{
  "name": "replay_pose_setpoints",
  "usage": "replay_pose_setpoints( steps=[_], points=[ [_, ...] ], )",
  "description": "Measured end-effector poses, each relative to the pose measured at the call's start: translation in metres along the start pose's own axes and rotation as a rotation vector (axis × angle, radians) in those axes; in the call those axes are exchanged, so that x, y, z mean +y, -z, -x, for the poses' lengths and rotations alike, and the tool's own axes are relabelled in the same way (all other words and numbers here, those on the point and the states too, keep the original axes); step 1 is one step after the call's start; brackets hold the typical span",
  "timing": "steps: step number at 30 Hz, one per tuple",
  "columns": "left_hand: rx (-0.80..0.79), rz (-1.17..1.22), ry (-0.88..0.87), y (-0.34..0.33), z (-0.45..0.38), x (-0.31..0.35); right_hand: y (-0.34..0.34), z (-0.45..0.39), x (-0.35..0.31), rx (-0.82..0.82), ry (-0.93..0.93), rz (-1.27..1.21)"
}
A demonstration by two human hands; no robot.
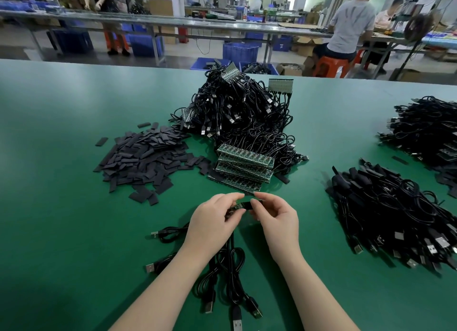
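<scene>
Hovering over the green table (61, 207), a small circuit board (237, 205) is pinched in the curled fingers of the left hand (215, 220), and the black sleeve (247, 205) on its end is pinched by the right hand (275, 218). Black cables (230, 269) are laid beneath the wrists.

no legible text — boards, cables blurred

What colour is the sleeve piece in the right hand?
Black; the sleeve piece, pinched by the right hand, shows best in the head view.
</scene>
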State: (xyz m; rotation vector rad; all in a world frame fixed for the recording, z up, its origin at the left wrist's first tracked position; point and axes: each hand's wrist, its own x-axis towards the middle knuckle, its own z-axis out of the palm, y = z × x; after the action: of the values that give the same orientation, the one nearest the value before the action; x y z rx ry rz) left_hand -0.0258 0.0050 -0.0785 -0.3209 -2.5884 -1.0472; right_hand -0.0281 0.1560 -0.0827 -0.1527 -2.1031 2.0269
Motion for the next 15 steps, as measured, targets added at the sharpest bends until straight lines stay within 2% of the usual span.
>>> replay_pose_setpoints(
  steps=[5,8,13,15],
  points=[
    [-0.053,-0.034,0.026,-0.0014,-0.0005,-0.0021,0.0006,-0.0004,0.0007,-0.012,0.011,-0.032],
    [-0.114,0.003,0.078,-0.0025,-0.0031,-0.0044,0.0023,-0.0004,-0.0011,0.003,0.004,-0.175],
    [-0.221,-0.076,-0.059,-0.0022,-0.0082,-0.0037,-0.0008,-0.0037,-0.0043,-0.084,-0.073,-0.383],
    [-0.238,-0.088,-0.079,-0.0026,-0.0086,-0.0058,-0.0043,-0.0032,-0.005,-0.131,-0.074,-0.392]
  ],
)
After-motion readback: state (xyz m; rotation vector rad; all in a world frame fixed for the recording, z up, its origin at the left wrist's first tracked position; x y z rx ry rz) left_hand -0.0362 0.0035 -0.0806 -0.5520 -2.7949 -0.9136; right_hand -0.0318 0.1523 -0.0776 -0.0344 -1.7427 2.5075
